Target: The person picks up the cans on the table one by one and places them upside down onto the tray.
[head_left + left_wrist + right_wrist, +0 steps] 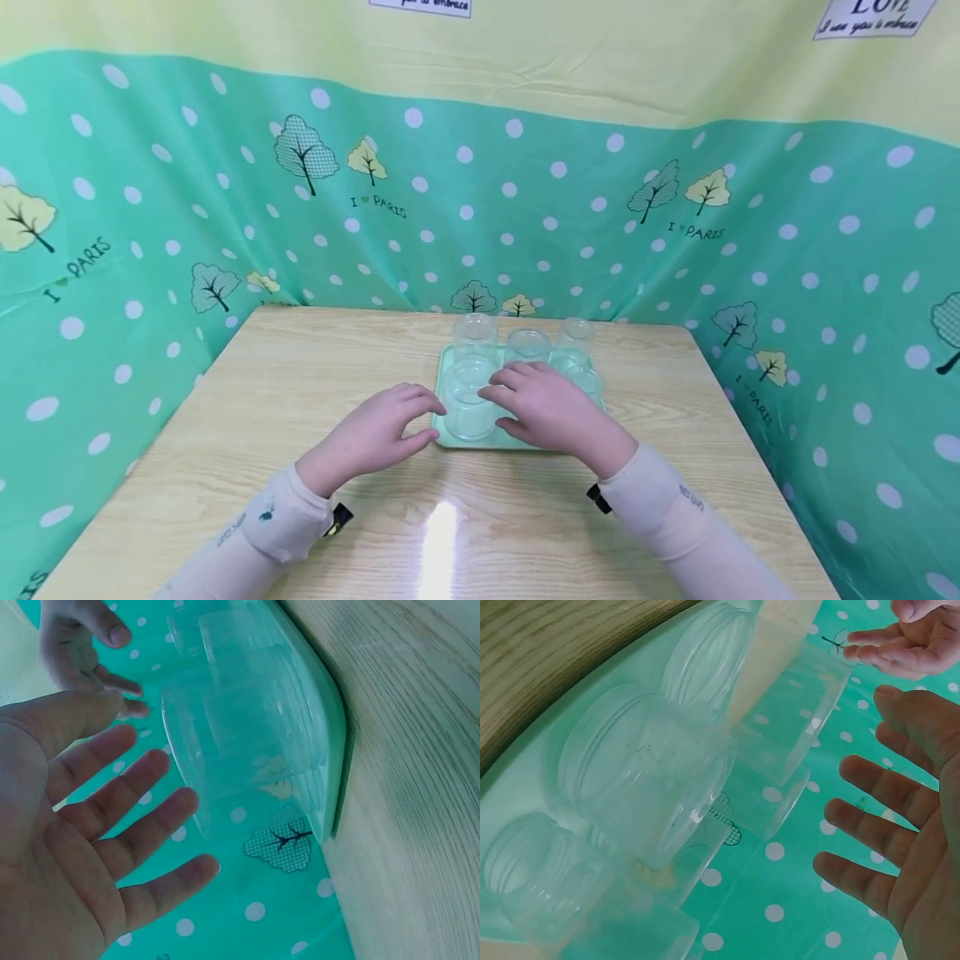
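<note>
A green polka-dot cloth [525,217] printed with trees stands as a backdrop around three sides of the pale wood-grain surface [315,367]; only the head view shows this whole setting. Toward the far middle of the surface lies a mint-green plastic tray [444,439], flat with rounded corners and a low rim. On it stand clear plastic jars [475,336], cylindrical and open-topped, set close together in rows; nothing can be seen inside them. The nearest jar [470,407] sits at the tray's front left, between the two hands.

The left hand [378,433] hovers just beside the tray's left front corner, fingers spread and relaxed, gripping nothing. The right hand [551,410] is over the tray's front right part, fingers loosely extended, its grip likewise empty.

The left wrist view adds that the left palm faces the near jar [240,750] with a gap between fingers [142,780] and wall. The right wrist view alone shows the screw-thread ridges at the jar mouths [641,776], and the right fingers [870,832] apart from the jars.
</note>
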The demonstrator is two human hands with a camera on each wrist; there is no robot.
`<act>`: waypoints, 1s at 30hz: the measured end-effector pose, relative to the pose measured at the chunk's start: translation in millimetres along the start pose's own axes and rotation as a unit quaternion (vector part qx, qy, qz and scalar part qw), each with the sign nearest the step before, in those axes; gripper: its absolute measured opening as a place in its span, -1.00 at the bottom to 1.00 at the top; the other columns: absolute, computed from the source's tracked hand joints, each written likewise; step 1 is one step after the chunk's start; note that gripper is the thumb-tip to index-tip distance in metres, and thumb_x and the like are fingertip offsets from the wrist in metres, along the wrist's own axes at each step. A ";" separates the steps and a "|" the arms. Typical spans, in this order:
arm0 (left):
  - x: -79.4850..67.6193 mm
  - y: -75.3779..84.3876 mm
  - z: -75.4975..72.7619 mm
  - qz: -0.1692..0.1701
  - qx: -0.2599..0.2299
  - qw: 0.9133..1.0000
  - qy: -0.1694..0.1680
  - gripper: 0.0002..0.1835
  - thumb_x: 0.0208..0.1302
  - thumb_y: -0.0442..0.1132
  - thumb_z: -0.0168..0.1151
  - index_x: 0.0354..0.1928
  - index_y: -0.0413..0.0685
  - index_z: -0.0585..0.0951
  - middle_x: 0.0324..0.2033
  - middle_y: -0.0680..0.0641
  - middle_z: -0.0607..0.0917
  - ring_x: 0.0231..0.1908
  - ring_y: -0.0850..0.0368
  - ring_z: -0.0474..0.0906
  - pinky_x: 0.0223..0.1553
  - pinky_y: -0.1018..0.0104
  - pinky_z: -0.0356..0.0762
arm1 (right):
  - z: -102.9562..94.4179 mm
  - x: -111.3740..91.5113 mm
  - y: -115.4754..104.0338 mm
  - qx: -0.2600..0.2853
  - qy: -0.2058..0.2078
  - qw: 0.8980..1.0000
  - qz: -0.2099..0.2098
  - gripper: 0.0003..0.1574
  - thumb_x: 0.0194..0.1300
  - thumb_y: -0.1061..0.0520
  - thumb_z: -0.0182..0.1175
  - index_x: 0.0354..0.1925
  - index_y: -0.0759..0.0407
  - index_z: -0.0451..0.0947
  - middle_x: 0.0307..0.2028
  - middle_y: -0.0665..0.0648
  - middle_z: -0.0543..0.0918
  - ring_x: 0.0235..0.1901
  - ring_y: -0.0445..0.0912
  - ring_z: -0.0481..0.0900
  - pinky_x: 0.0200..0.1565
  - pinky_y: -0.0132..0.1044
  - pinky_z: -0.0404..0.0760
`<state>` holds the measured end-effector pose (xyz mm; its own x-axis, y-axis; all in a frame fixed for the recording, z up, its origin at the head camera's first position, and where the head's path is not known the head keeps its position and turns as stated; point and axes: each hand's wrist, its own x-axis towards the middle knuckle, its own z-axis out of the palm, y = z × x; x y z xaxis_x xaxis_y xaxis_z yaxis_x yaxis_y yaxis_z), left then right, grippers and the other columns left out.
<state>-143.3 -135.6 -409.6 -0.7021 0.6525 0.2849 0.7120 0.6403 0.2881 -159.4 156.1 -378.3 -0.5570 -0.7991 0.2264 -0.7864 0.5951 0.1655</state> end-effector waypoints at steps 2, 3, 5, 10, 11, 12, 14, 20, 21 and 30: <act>-0.4 -0.8 1.4 -0.003 0.005 1.000 0.010 -0.68 0.32 -0.07 0.42 0.06 0.07 0.67 -0.03 0.13 0.70 0.06 0.15 0.63 0.13 0.14 0.63 | 1.3 -2.3 0.0 -0.001 0.002 1.000 0.005 -0.42 0.26 -0.09 0.45 0.22 -0.10 0.62 0.09 -0.03 0.68 0.15 -0.04 0.60 0.18 -0.06 0.63; -0.7 -1.3 2.3 -0.005 0.008 1.000 0.015 -0.68 0.31 -0.06 0.42 0.06 0.07 0.67 -0.03 0.14 0.71 0.06 0.15 0.63 0.12 0.14 0.63 | 2.0 -3.6 -0.1 -0.001 0.003 1.000 0.007 -0.42 0.25 -0.09 0.45 0.22 -0.10 0.62 0.09 -0.04 0.68 0.15 -0.04 0.61 0.17 -0.06 0.64; -1.4 -2.6 4.6 -0.009 0.013 1.000 0.025 -0.67 0.30 -0.06 0.43 0.06 0.07 0.67 -0.02 0.13 0.71 0.06 0.14 0.64 0.12 0.13 0.64 | 3.6 -6.3 -0.3 0.002 0.005 1.000 0.012 -0.42 0.25 -0.09 0.45 0.22 -0.10 0.62 0.09 -0.04 0.68 0.15 -0.04 0.61 0.16 -0.07 0.64; -1.3 -6.0 7.8 -0.024 0.018 0.999 0.044 -0.64 0.29 -0.04 0.45 0.08 0.07 0.67 0.02 0.09 0.69 0.08 0.11 0.63 0.11 0.12 0.64 | 5.8 -13.6 1.2 0.009 0.013 1.000 0.026 -0.44 0.26 -0.06 0.45 0.21 -0.08 0.63 0.09 -0.02 0.69 0.15 -0.04 0.61 0.18 -0.07 0.63; -1.0 -6.5 7.9 -0.027 0.017 0.998 0.046 -0.64 0.29 -0.04 0.45 0.08 0.06 0.67 0.02 0.09 0.69 0.08 0.11 0.63 0.11 0.12 0.64 | 6.1 -15.3 1.9 0.011 0.016 0.999 0.027 -0.45 0.26 -0.05 0.45 0.20 -0.07 0.63 0.08 -0.02 0.69 0.15 -0.03 0.62 0.19 -0.07 0.63; -0.8 -6.9 7.8 -0.030 0.016 0.998 0.047 -0.63 0.29 -0.03 0.44 0.08 0.06 0.67 0.02 0.09 0.69 0.08 0.10 0.62 0.12 0.12 0.64 | 6.6 -17.2 2.9 0.011 0.019 0.999 0.028 -0.45 0.26 -0.04 0.45 0.20 -0.07 0.63 0.08 -0.02 0.69 0.14 -0.03 0.62 0.20 -0.07 0.62; -0.3 -8.1 8.0 -0.032 0.015 0.998 0.051 -0.63 0.29 -0.03 0.44 0.08 0.05 0.67 0.02 0.08 0.69 0.08 0.09 0.62 0.12 0.11 0.63 | 7.2 -21.7 4.7 0.015 0.026 0.999 0.031 -0.46 0.27 -0.03 0.45 0.20 -0.06 0.62 0.08 -0.01 0.69 0.15 -0.03 0.61 0.20 -0.07 0.62; 1.4 -8.2 8.8 -0.040 0.020 0.997 0.056 -0.65 0.29 -0.04 0.44 0.07 0.06 0.68 0.02 0.08 0.69 0.08 0.08 0.62 0.12 0.09 0.63 | 6.0 -33.1 9.9 0.023 0.048 0.998 0.044 -0.40 0.25 -0.04 0.47 0.23 -0.03 0.59 0.09 0.00 0.66 0.17 -0.02 0.59 0.19 -0.05 0.61; 1.7 -7.9 8.7 -0.041 0.020 0.997 0.057 -0.66 0.29 -0.04 0.44 0.07 0.07 0.68 0.02 0.08 0.69 0.08 0.08 0.62 0.12 0.08 0.63 | 5.5 -34.5 10.9 0.023 0.052 0.997 0.045 -0.40 0.24 -0.04 0.47 0.23 -0.03 0.59 0.09 0.00 0.66 0.16 -0.02 0.59 0.19 -0.05 0.62; 2.6 -8.7 9.8 -0.048 0.019 0.997 0.060 -0.68 0.28 -0.05 0.45 0.03 0.07 0.70 0.00 0.09 0.70 0.06 0.09 0.62 0.09 0.08 0.65 | 7.8 -50.5 20.9 0.013 0.054 0.997 0.062 -0.39 0.23 -0.05 0.48 0.22 -0.03 0.60 0.09 0.01 0.66 0.16 -0.01 0.59 0.19 -0.04 0.61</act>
<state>-151.2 -135.6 -420.3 -0.7608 0.5360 0.3659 0.6400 0.7134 0.2855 -149.8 208.2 -393.7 -0.6191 -0.7054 0.3450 -0.7214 0.6845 0.1049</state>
